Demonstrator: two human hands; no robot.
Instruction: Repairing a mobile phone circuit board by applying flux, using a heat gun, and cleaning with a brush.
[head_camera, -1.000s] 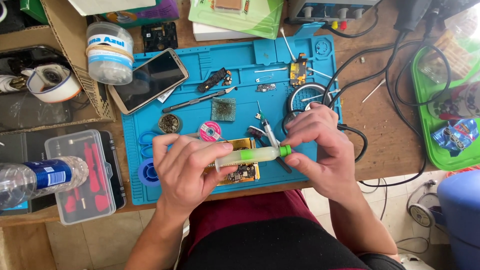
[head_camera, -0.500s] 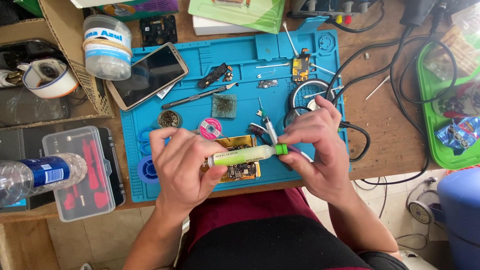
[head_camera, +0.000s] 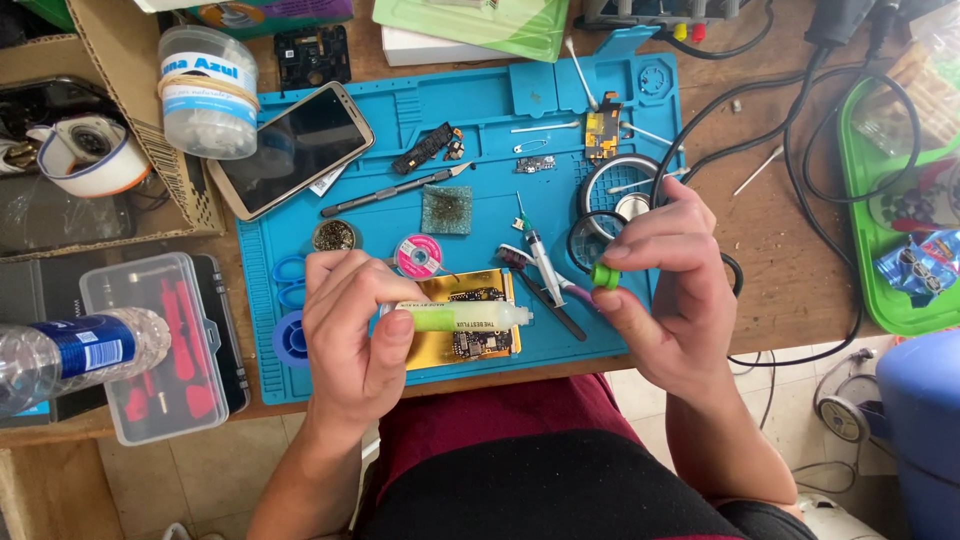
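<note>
My left hand (head_camera: 355, 335) grips a pale green syringe-shaped tube of paste (head_camera: 465, 318), held level above a gold-coloured phone frame with its circuit board (head_camera: 470, 340). My right hand (head_camera: 665, 285) pinches the tube's small green cap (head_camera: 604, 275) between thumb and fingers, a short way right of the tube's tip. Both hands hover over the near edge of a blue work mat (head_camera: 470, 130). A smaller syringe (head_camera: 540, 260) and a toothbrush (head_camera: 535, 275) lie on the mat between my hands.
On the mat lie a phone (head_camera: 295, 150), tweezers (head_camera: 395, 188), a pink solder-wick spool (head_camera: 418, 256), a small tin (head_camera: 333, 236) and board parts (head_camera: 602, 125). A clear tool case (head_camera: 165, 345) and water bottle (head_camera: 75, 355) sit left. Black cables (head_camera: 800, 150) and a green tray (head_camera: 890, 200) lie right.
The green cap has come off the tube. My right hand has pulled it away to the right, while my left hand keeps the tube in place.
</note>
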